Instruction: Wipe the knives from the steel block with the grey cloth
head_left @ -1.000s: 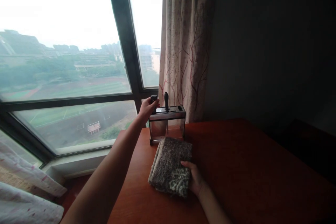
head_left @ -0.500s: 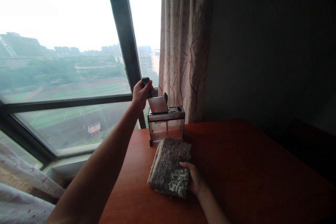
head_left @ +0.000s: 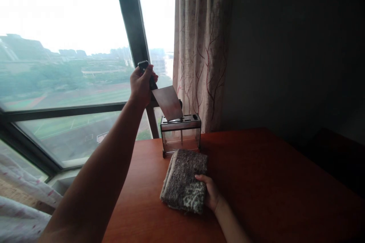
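A reddish-brown wooden table (head_left: 256, 182) occupies the near side of a dim room, with one dark-framed glass window (head_left: 129, 15) at left and one beige, branch-patterned fabric curtain (head_left: 199, 45) at the far side. Count: one broad silver-bladed, black-handled knife (head_left: 169, 103), its handle grasped by the left hand (head_left: 141, 85), its blade at the top of one transparent, black-edged knife block (head_left: 182, 125) standing far left on the table; one folded grey-brown fuzzy cloth (head_left: 185, 180), nearer, its right edge gripped by the right hand (head_left: 211, 193).

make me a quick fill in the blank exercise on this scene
The left hand grips the knife by its black ____.
The right hand has its ____ on top of the folded towel.
Of the folded towel and the clear-sided knife block, the one farther from the viewer is the ____.
Missing words: handle; thumb; knife block.
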Demonstrator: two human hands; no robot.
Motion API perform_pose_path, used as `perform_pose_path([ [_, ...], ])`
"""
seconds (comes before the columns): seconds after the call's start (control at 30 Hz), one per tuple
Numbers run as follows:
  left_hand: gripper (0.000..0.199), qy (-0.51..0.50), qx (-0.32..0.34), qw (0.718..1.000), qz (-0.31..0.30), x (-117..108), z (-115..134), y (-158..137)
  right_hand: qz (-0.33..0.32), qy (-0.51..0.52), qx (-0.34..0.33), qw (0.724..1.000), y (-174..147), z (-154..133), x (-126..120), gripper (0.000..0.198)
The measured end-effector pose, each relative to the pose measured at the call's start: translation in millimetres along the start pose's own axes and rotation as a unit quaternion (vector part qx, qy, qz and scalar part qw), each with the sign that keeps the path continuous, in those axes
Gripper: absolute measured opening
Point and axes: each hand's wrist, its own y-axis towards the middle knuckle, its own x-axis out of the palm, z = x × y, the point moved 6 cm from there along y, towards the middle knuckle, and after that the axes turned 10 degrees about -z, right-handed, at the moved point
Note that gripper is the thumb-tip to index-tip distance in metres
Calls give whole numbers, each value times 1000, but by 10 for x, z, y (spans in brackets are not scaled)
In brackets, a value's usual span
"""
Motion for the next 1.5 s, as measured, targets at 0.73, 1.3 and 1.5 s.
perform_pose_path([
  [0.73, 20, -114, -50, 981, 148, -631, -130, -1107, -8, 16, -14, 1000, -15, -13, 37, 30],
  [1.3, 36, -332, -360, 799, 350, -709, -936, -2867, -76, 8, -109, 991, -189, -187, 255, 44],
  [1.5, 33, -345, -374, 780, 364, -640, -937, -3131, -36, 3, -102, 994, -166, -166, 242, 43],
])
